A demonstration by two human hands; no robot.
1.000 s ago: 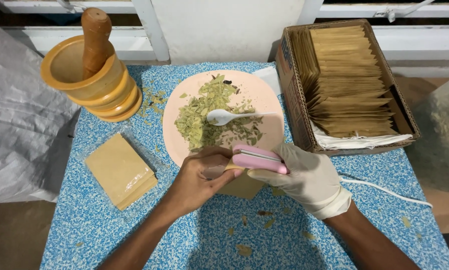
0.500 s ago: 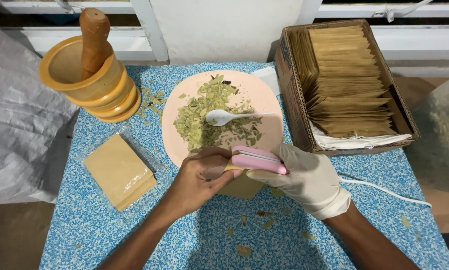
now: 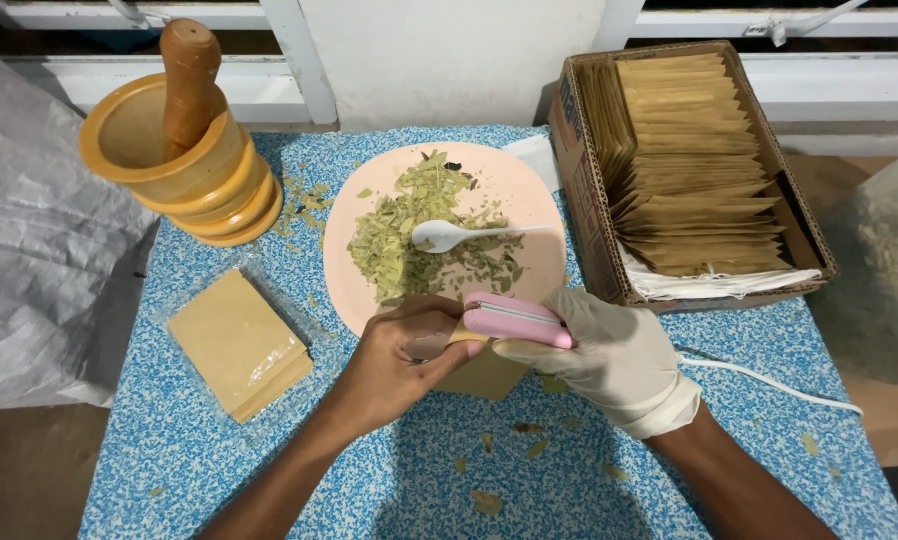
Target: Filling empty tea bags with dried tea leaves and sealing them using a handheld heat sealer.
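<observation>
The gloved right hand point(image 3: 609, 355) is closed around a pink sealer point(image 3: 517, 320), thumb under it and fingers over its right end. The sealer lies nearly level, long axis running left to right, its free end pointing left at the other hand, tilted slightly up on that side. The bare left hand point(image 3: 404, 360) pinches the top edge of a brown pouch point(image 3: 484, 375) with fingers curled; the pouch's top sits in the sealer's mouth while its body hangs toward the person, resting on the blue speckled table point(image 3: 269, 470).

Just beyond the hands is a pink plate point(image 3: 539, 200) heaped with crushed green leaves point(image 3: 409, 240), a white spoon point(image 3: 449, 236) lying on them, handle pointing right. To the right stands a cardboard box point(image 3: 584, 200) packed with upright brown pouches. A white cord point(image 3: 769, 375) trails right from the glove. To the left lies a flat stack of pouches point(image 3: 237, 342) in clear wrap, and at the far left corner a wooden mortar point(image 3: 169, 165) holds a pestle point(image 3: 187, 80), leaning. Leaf crumbs are scattered on the table.
</observation>
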